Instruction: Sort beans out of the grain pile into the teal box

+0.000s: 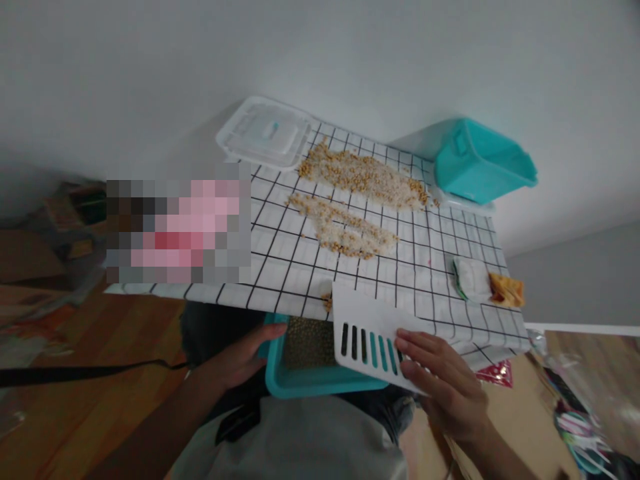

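My left hand (pixel 245 357) is closed on the left rim of a teal plastic tub (pixel 325 388) below the table's front edge, thumb over the rim. Small brownish-green grains (pixel 307 340) lie in it. In my right hand (pixel 445 380) is a white slotted plastic board (pixel 367 307), tilted over the tub's right part and hiding it. A few yellow beans (pixel 327 302) lie at the table edge, left of the board. Farther back on the checked tablecloth (pixel 280 253), a long pile of yellow beans and pale grains (pixel 367 179) lies behind a thinner patch of the same mix (pixel 347 230).
A clear plastic lid (pixel 267 137) lies at the back left. An upright teal bin (pixel 467 163) stands at the back right by the wall. A folded white cloth (pixel 471 279) and an orange cloth (pixel 507 290) are near the right edge. A pixelated pink area covers the left end.
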{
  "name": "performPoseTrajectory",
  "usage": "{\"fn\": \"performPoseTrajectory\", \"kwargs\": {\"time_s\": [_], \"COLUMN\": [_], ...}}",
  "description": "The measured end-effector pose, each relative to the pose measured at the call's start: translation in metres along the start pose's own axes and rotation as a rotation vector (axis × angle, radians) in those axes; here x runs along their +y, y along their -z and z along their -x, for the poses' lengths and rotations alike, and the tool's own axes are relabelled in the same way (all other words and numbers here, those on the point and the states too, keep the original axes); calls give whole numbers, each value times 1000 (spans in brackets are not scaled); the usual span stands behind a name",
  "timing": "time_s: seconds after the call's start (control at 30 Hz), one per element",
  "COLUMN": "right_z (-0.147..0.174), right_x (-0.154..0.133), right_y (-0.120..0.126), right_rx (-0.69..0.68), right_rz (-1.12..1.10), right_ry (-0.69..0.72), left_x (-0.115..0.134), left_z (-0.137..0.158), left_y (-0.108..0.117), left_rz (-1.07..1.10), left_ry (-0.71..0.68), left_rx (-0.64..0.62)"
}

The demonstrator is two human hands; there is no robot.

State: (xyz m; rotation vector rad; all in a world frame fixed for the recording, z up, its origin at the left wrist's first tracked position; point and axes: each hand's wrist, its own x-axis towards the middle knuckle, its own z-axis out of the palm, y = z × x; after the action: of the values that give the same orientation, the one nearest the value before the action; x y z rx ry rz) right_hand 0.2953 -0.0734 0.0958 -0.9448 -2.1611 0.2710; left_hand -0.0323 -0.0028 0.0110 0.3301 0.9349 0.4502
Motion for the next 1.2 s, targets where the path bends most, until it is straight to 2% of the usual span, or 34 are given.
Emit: {"fn": "performPoseTrajectory", "kwargs": {"time_s": [0.07, 0.17, 0.27, 0.33, 0.5, 0.6, 0.77, 0.9, 1.0, 1.1, 1.2], "right_z": [-7, -22, -34, -37, -39, -42, -45, -38, -35, -39, -52], "right_x": [4, 10, 16, 19, 19, 15, 5, -5, -7, 1, 20], "right_y": [0, 6, 14, 18, 23, 19, 14, 18, 22, 25, 25], "right_rx": [128, 302, 364, 327, 28, -93, -179, -226, -204, -74, 53], "right_rz": [-52, -4, 59, 23, -206, -267, -311, -311, -311, -238, -85], "right_ry": [-109, -281, -363, -359, -262, -184, -110, -111, -125, -162, -204], "left_x": [-2, 0, 3, 4, 0, -2, 0, 3, 7, 10, 12], "left_z": [-1, 1, 4, 5, 2, 0, -3, -2, 0, 4, 8], "left_y": [1, -2, -7, -9, -6, -4, -3, -1, -3, -7, -11], "left_rz": [0, -5, -17, -21, 21, 32, 29, -31, -54, -75, -95], "left_ry": [0, -8, -16, -24, -26, -24, -10, 36, 28, 8, -31], "left_rx": [-12, -13, 11, 20, 21, 32, 0, 32, 26, 48, 64]}}
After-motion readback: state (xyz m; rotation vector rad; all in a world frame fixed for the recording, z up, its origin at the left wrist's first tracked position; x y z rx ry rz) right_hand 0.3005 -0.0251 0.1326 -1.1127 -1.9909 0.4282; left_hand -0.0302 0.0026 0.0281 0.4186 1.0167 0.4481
